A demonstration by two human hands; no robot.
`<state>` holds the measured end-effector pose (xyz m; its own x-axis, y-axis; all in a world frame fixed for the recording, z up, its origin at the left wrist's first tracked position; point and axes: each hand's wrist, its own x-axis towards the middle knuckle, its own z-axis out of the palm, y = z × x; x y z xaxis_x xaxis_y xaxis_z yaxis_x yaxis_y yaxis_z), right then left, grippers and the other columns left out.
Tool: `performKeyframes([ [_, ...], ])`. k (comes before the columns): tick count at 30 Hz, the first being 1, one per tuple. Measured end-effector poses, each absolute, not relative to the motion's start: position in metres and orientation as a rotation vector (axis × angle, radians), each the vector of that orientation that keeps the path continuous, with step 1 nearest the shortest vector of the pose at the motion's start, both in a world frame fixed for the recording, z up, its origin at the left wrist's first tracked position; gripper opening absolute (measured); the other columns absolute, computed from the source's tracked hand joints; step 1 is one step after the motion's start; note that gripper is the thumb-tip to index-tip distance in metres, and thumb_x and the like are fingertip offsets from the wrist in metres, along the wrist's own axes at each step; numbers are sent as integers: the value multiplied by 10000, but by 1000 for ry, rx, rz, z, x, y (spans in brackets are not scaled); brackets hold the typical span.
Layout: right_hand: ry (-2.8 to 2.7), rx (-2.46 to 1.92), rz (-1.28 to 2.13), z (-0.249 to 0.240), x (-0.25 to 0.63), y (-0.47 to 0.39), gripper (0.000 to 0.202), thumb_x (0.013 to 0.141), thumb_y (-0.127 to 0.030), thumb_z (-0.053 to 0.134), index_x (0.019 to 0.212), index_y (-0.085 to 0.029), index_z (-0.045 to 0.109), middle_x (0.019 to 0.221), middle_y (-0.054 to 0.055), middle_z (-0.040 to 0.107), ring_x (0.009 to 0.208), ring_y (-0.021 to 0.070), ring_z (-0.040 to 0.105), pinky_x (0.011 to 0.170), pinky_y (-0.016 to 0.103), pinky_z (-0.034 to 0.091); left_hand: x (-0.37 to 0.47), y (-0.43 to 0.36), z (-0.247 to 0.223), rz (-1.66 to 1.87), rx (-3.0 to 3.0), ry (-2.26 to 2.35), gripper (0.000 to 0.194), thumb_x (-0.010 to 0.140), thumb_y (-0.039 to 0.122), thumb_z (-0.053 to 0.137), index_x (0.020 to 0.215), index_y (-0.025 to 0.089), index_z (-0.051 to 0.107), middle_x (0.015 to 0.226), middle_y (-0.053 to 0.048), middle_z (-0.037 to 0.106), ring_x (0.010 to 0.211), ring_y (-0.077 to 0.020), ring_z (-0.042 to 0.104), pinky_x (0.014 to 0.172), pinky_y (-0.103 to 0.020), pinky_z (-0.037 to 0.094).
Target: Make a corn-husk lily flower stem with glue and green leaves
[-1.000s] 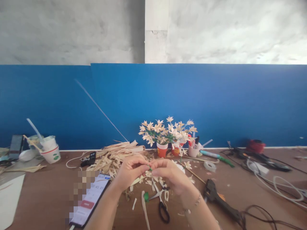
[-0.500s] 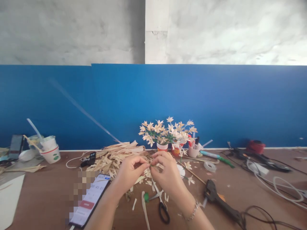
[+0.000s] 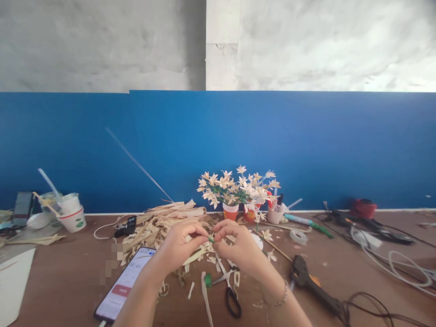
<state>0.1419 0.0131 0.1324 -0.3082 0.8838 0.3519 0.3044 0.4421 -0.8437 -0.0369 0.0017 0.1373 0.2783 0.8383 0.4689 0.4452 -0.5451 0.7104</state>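
Note:
My left hand (image 3: 185,243) and my right hand (image 3: 235,240) meet at the middle of the table, fingertips pinched on a small green piece (image 3: 210,239) between them. Behind my left hand lies a heap of pale dry husk strips (image 3: 150,227). Cream flowers (image 3: 225,183) with green stems stand in a red and white cup (image 3: 230,212) beyond my hands. Below the hands are scissors (image 3: 232,302) with black handles, partly open, beside a green scrap (image 3: 207,279) and a long pale strip (image 3: 205,299).
A lit phone (image 3: 124,286) lies left of my left forearm. A dark glue gun (image 3: 315,288) with its cable is on the right, near a clear tape roll (image 3: 298,236). White cables (image 3: 391,268) coil at far right; a white cup (image 3: 73,219) stands at far left.
Both hands have shifted slightly, and the green piece between the fingertips shows more clearly. The thin pale line against the blue panel has moved right at its upper end.

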Motion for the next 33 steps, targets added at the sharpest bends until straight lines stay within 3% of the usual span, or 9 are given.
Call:
performKeyframes([
  [7,-1688,-827,1405,134,148,14,38,611,-175,661,581,-156,647,868,27,627,750,147,567,682,257,418,-34,3,135,1211,2042,1018,102,757,240,625,801,197,706,739,-41,651,707,-167,585,673,-273,448],
  [11,-1694,-762,1500,135,149,15,47,630,-193,657,600,-157,658,874,21,627,710,129,553,659,243,417,-32,-2,139,1202,2044,1006,119,776,239,597,712,174,674,688,-28,624,668,-150,564,640,-253,431],
  [14,-1773,-859,1342,137,148,13,50,653,-199,620,641,-163,652,888,24,633,743,147,562,678,258,419,-29,-5,141,1181,2033,1082,143,791,238,563,702,167,649,680,-26,625,664,-149,559,633,-246,425],
  [17,-1828,-1006,957,137,143,10,110,623,-150,616,726,-184,631,860,13,632,829,179,562,757,292,411,-25,-4,139,1185,1997,1155,134,785,224,550,712,164,645,712,-34,650,692,-162,577,641,-248,433],
  [22,-1886,-1050,483,131,137,9,90,643,-106,600,608,-187,583,914,45,614,917,205,531,825,342,382,-24,1,134,1175,2001,1229,128,774,203,550,746,179,672,764,-36,687,723,-178,601,661,-260,439],
  [29,-2014,-1025,290,128,137,11,123,657,-79,610,641,-201,621,943,53,615,935,225,526,823,382,366,-32,-2,139,1131,2114,1256,128,760,174,573,764,216,694,811,-30,696,779,-191,606,733,-279,439],
  [33,-2042,-992,375,128,139,11,112,673,-91,623,648,-201,628,942,50,624,942,222,536,836,385,369,-32,-3,140,1128,2144,1249,149,759,147,570,773,227,694,830,-26,690,805,-187,600,759,-282,435],
])
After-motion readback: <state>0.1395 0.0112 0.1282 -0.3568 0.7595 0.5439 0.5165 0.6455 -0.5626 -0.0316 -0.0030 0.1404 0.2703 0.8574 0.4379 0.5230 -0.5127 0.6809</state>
